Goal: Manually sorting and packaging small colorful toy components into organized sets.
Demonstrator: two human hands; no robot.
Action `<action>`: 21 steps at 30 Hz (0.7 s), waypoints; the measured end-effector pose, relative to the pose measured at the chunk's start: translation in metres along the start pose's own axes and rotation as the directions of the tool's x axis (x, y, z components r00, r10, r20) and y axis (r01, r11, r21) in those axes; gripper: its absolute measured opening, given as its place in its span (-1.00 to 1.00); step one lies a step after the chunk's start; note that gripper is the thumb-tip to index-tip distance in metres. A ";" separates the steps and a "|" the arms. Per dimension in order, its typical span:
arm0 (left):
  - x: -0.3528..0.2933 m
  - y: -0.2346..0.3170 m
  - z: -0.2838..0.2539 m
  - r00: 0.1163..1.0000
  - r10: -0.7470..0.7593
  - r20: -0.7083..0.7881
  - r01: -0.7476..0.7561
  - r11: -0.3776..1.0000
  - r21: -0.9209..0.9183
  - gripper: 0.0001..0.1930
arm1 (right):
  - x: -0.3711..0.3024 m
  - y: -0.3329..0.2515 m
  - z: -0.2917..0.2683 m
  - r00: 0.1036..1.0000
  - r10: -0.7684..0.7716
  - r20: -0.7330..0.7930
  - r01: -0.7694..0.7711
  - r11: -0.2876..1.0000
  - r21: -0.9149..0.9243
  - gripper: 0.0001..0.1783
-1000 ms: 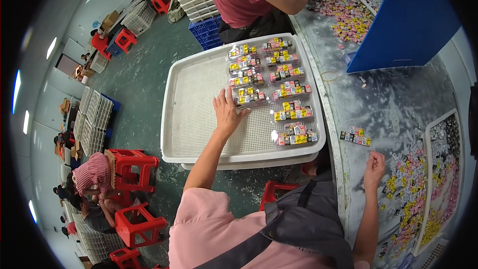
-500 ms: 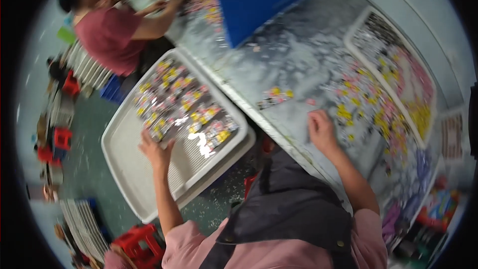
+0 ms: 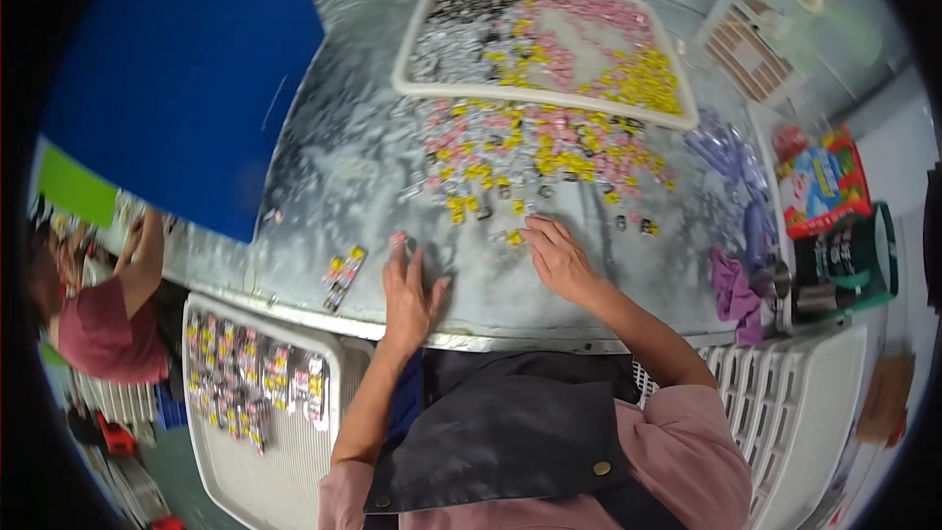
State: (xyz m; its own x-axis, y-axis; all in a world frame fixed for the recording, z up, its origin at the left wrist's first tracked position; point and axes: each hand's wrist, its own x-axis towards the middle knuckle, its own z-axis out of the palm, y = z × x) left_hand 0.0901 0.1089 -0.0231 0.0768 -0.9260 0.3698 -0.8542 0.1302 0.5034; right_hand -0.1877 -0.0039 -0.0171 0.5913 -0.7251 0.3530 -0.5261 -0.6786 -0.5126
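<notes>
On the grey tabletop [image 3: 471, 280], my left hand [image 3: 407, 294] rests with its fingers spread, the tips next to a small pink piece [image 3: 396, 238]. To its left lies a small strip of pink, yellow and dark pieces [image 3: 343, 275]. My right hand [image 3: 561, 260] reaches leftward with its fingers stretched and slightly bent, the tips beside a few small yellow pieces [image 3: 514, 237]. Whether it touches them I cannot tell. Beyond both hands spreads a loose heap of small yellow, pink, silvery and black pieces [image 3: 530, 152].
A white tray [image 3: 549, 92] of pieces grouped by colour stands behind the heap. Below left, another white tray [image 3: 226, 476] holds several filled strips. A tall blue panel [image 3: 186, 69] screens the left side, near a co-worker in a red shirt [image 3: 118, 329]. A purple cloth [image 3: 734, 294] lies right.
My view has turned from the lower-left tray to the tabletop. My left hand has left that tray and come over the table. My right hand has moved toward the yellow pieces, its fingers extending.
</notes>
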 end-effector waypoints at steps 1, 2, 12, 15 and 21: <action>0.021 -0.001 0.013 1.000 -0.015 0.002 0.015 1.000 0.023 -0.34 | -0.008 0.012 -0.012 0.999 0.026 -0.045 -0.029 0.998 -0.050 -0.62; 0.038 -0.004 0.026 1.000 -0.031 0.001 0.031 0.998 0.047 -0.31 | -0.015 0.022 -0.021 0.996 0.054 -0.072 -0.059 0.996 -0.072 -0.62; 0.093 0.033 0.105 0.992 0.122 0.016 -0.122 0.992 -0.023 -0.33 | -0.118 0.185 -0.141 0.676 0.344 -0.651 -0.592 0.780 -0.203 -0.65; 0.096 0.054 0.106 0.987 0.156 0.035 -0.158 0.985 0.070 -0.39 | -0.144 0.211 -0.190 0.681 0.393 -0.617 -0.695 0.612 -0.378 -0.69; 0.096 0.060 0.104 0.993 0.120 0.020 -0.121 0.990 0.075 -0.48 | -0.163 0.240 -0.226 0.642 0.640 -0.422 -0.764 0.485 -0.426 -0.68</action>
State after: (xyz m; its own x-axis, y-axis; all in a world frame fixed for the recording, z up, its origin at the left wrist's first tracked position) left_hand -0.0074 -0.0089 -0.0392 -0.0367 -0.9106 0.4116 -0.8935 0.2144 0.3946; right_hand -0.5481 -0.0748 -0.0210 -0.2156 -0.9494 0.2286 -0.9670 0.1750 -0.1850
